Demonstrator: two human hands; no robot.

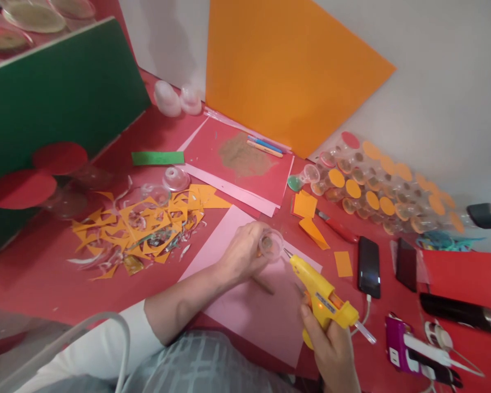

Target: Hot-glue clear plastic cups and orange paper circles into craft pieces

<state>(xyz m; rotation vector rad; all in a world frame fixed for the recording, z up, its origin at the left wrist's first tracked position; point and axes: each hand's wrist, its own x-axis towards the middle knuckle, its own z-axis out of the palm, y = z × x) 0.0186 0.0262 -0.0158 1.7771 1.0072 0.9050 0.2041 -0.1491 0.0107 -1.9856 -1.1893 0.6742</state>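
Note:
My left hand (244,252) is closed around a small clear plastic cup (271,244), its round rim turned up toward me. In my right hand (329,349) is a yellow glue gun (317,284), with a clear glue stick (366,332) poking out of its back end. The metal nozzle meets the cup's rim at its right side, or sits very close; I cannot tell which. Below both hands lies a pink paper sheet (249,322), and a thin brown stick-like thing (263,285) shows beneath my left hand.
Orange paper scraps (147,224) are heaped at left. Several clear cups with orange discs (372,200) stand at back right. Brown powder (245,155) lies on red paper. A red-handled cutter (337,226), a phone (369,267) and a purple power strip (401,344) are at right; a green board (57,109) stands left.

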